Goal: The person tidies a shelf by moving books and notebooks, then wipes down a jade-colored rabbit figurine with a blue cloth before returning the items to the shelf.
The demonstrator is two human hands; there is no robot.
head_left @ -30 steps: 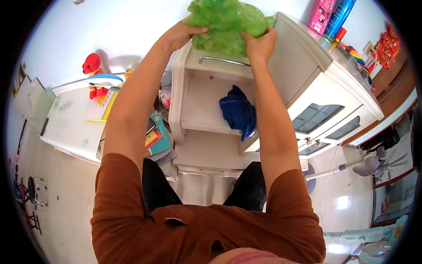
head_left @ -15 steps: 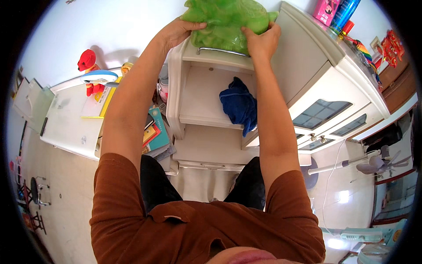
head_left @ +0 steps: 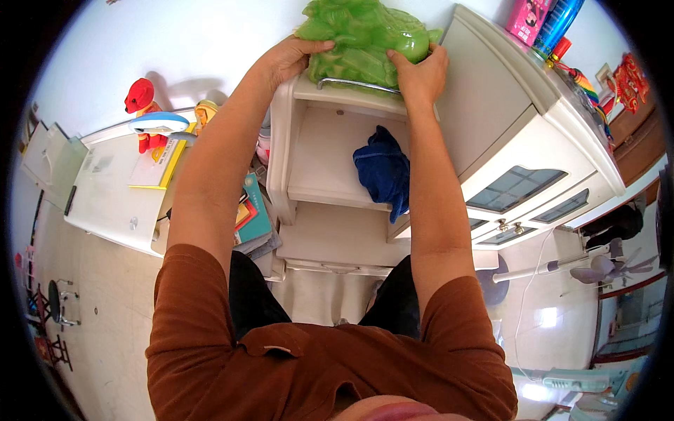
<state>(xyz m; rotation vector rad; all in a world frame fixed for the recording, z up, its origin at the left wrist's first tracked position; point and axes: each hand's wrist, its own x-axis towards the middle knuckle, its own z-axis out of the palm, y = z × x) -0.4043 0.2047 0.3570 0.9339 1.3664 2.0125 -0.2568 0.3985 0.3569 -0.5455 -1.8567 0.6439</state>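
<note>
A glossy green carved ornament [head_left: 361, 45], jade-like and bulky, is at the top of the cream shelf unit [head_left: 282, 140], behind a thin metal rail [head_left: 354, 85]. My left hand [head_left: 289, 59] grips its left side, with the thumb across the front and the other fingers partly hidden. On the opposite side my right hand [head_left: 423, 76] is closed around the lower right part, thumb pressed on the front. The ornament's upper end is cut off by the picture's edge. Below, a crumpled dark blue cloth [head_left: 382, 167] hangs over the edge of an inner shelf, beside my right forearm.
A white cabinet [head_left: 491, 105] with glass-paned doors rises close on the right, with a pink box [head_left: 525, 21] and a blue can [head_left: 558, 27] on top. To the left, a white desk [head_left: 105, 196] carries a red toy dog [head_left: 140, 98] and a lamp [head_left: 160, 123]. Books [head_left: 256, 210] are stacked beside the shelves.
The ornament has turned and shifted slightly, showing more of its rounded right part. Both hands have kept their hold and moved with it; the cloth lies as before.
</note>
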